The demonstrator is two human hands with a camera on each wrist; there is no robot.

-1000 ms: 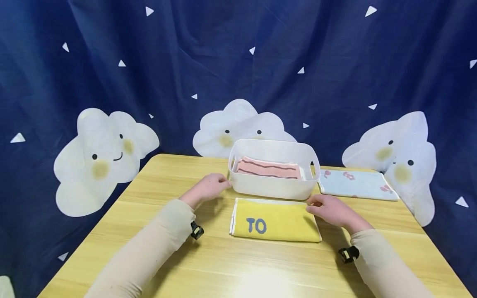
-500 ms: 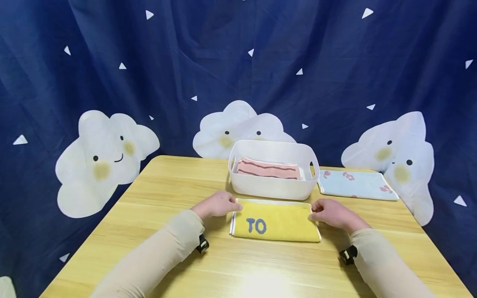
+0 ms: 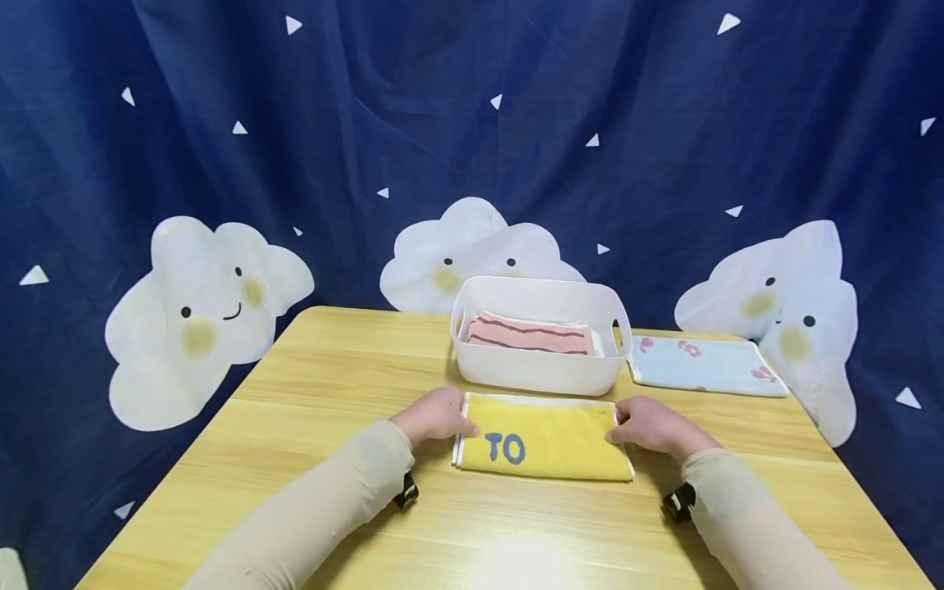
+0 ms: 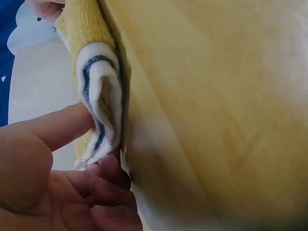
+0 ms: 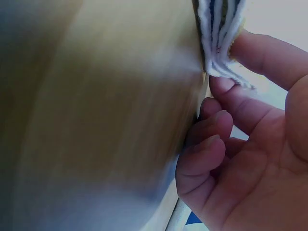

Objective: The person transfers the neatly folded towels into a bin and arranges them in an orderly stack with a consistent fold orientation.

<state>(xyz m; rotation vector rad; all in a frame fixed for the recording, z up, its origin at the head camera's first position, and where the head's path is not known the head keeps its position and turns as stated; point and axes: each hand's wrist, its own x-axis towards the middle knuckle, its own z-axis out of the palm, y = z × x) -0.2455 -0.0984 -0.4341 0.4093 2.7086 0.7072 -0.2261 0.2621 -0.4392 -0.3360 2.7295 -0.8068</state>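
Note:
A folded yellow towel [image 3: 553, 442] with blue "TO" lettering and white edges lies flat on the table before the basket. My left hand [image 3: 438, 416] pinches its left end, thumb on top; the left wrist view shows the fingers [image 4: 108, 187] curled at the layered white edge. At the opposite end my right hand [image 3: 656, 424] pinches the towel, thumb above and fingers [image 5: 207, 149] curled below the layers in the right wrist view. Just behind stands a white plastic basket [image 3: 534, 375] with a pink striped towel [image 3: 531, 334] folded inside it.
A light blue flowered towel [image 3: 701, 365] lies folded to the right of the basket. The wooden table [image 3: 317, 360] reaches back to a dark blue curtain [image 3: 442, 98] with cloud prints.
My left hand has come from beside the basket down to the towel's left end and now pinches it. The right hand has closed on the right end. The towel has barely shifted.

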